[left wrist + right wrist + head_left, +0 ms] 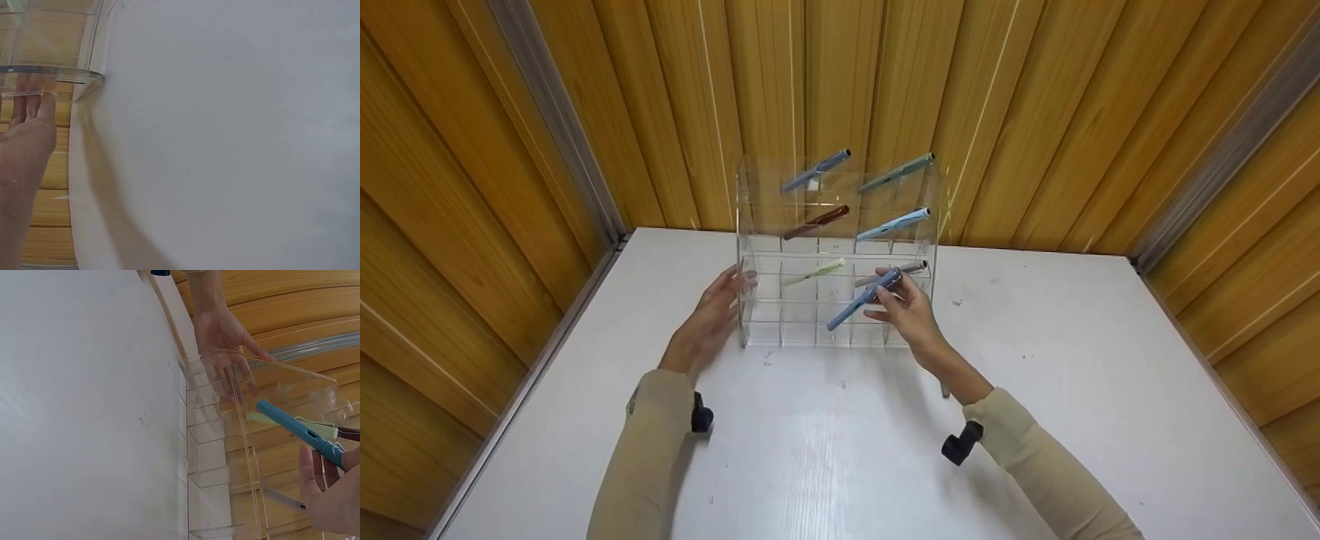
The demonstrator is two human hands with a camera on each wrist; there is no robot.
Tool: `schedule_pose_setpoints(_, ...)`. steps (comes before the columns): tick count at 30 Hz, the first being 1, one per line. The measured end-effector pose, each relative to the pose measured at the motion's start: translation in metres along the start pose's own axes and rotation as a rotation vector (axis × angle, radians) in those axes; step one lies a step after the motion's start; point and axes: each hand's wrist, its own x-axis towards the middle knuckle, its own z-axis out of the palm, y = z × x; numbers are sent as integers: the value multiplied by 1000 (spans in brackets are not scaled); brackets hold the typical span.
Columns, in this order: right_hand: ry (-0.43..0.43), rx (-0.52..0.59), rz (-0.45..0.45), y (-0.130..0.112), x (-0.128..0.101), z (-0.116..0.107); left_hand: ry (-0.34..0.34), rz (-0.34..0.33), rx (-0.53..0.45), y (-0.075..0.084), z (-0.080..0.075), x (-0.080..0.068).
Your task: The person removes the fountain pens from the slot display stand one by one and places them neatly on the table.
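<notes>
A clear acrylic pen rack (744, 322) with tiered compartments stands upright on the white table. My right hand (915, 316) pinches a blue pen (849, 310) in front of the rack's lower right part. The pen slants, its lower end pointing down and left. In the right wrist view the same blue pen (289, 423) shows a small dark window in its barrel. My left hand (709, 319) rests its fairly straight fingers against the rack's left side wall. The left wrist view shows that hand (31, 135) at the clear panel.
Several pens lie slanted in the rack: blue (814, 172), green (898, 173), dark red (816, 223), light blue (894, 224), pale green (814, 273) and grey (915, 267). Wood-look walls (840, 90) enclose the white table (810, 450) at the back and sides.
</notes>
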Motion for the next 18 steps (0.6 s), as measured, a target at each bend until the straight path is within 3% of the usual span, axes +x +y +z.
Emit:
schedule_pose_setpoints(6, 9, -5, 45, -4, -1, -14, -36, -33, -22, 3, -2, 1)
schedule_pose_setpoints(18, 12, -37, 97, -3, -8, -31, -86, 18, -39, -5, -2, 3)
